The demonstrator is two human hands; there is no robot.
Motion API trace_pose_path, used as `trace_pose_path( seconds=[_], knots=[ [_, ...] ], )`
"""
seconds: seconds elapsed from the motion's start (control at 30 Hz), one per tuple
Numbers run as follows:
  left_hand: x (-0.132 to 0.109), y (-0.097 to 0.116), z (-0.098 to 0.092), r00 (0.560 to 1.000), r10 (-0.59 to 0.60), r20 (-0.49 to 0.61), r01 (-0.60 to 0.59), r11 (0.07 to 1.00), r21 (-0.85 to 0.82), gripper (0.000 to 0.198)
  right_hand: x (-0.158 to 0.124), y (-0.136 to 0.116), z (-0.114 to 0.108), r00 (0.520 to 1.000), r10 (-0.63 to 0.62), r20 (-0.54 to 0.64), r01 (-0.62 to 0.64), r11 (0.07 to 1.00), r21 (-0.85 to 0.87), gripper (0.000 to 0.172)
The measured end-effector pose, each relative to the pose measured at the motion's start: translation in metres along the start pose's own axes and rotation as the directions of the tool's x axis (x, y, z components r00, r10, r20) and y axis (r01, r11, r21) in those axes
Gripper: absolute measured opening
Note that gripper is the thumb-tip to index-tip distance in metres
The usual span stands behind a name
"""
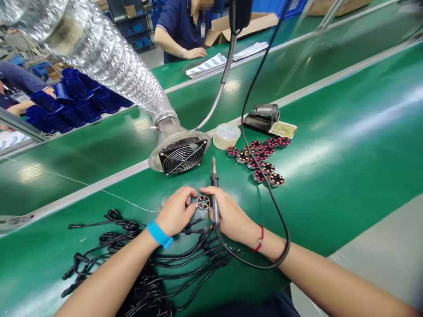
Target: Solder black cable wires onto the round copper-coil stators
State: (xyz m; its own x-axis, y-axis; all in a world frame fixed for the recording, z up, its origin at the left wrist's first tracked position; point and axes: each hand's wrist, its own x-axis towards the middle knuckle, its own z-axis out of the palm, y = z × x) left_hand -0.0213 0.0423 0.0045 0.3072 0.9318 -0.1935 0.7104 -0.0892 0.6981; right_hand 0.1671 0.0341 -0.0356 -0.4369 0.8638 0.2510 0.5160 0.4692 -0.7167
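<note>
Between my two hands is a small round motor stator with copper windings and a metal rim. My left hand, with a blue wristband, is closed with thumb and fingers at the stator's left edge. A soldering iron stands tip up in my right hand, which is closed around its dark handle. The right thumb and fingers also come up to the stator's right side. A thin pale wire runs across the table to my left hand. Black cables with stripped ends lie just below both hands.
A fume-extractor hood on a silver duct hangs ahead. Several stators sit right of a tape roll. Behind them is a soldering-iron stand. The iron's cord loops over my right forearm. A co-worker stands across the line.
</note>
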Motion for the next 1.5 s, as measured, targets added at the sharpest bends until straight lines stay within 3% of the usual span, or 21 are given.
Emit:
trace_pose_path(
  seconds=[0.13,0.33,0.63,0.83,0.97,1.07,1.17,1.27,1.4,1.5],
  knots=[
    [0.002,0.004,0.001,0.992,0.117,0.038,-0.12,0.988,0.099,0.021,0.002,0.002,0.003,0.997,-0.08,0.001,0.08,0.997,0.009,0.044],
    [0.006,0.002,0.003,0.993,0.117,0.003,-0.115,0.973,0.199,0.009,-0.003,0.004,0.003,0.992,-0.125,0.011,0.125,0.992,-0.011,0.042],
    [0.005,-0.006,0.0,0.981,0.191,0.043,-0.194,0.915,0.353,0.019,-0.004,0.004,0.002,0.994,-0.102,0.041,0.103,0.995,-0.008,0.048],
    [-0.002,-0.003,-0.004,0.962,0.235,-0.136,-0.153,0.885,0.441,0.024,-0.003,0.003,0.0,0.991,-0.132,0.023,0.132,0.991,0.004,0.046],
    [-0.006,-0.001,-0.001,0.928,0.372,0.02,-0.333,0.805,0.491,0.025,-0.005,0.002,0.0,0.989,-0.149,0.01,0.15,0.988,-0.026,0.041],
    [-0.006,-0.003,0.002,0.913,0.397,0.095,-0.377,0.733,0.566,0.026,-0.005,0.002,0.0,0.986,-0.164,0.006,0.164,0.985,-0.048,0.037],
    [-0.005,-0.004,0.004,0.919,0.381,0.1,-0.365,0.729,0.58,0.026,-0.004,0.001,-0.001,0.985,-0.173,-0.007,0.172,0.983,-0.059,0.037],
    [-0.004,-0.003,0.004,0.952,0.304,0.04,-0.28,0.808,0.518,0.022,-0.004,0.001,-0.002,0.991,-0.134,-0.026,0.132,0.99,-0.045,0.036],
    [-0.004,0.002,0.002,0.987,0.112,-0.113,-0.079,0.961,0.266,0.016,-0.004,0.002,-0.002,0.995,-0.049,-0.09,0.05,0.999,0.007,0.037],
    [-0.005,0.006,0.001,0.987,0.038,-0.156,-0.02,0.993,0.114,0.014,-0.005,0.003,-0.001,0.991,-0.032,-0.13,0.036,0.999,0.031,0.041]
  ],
)
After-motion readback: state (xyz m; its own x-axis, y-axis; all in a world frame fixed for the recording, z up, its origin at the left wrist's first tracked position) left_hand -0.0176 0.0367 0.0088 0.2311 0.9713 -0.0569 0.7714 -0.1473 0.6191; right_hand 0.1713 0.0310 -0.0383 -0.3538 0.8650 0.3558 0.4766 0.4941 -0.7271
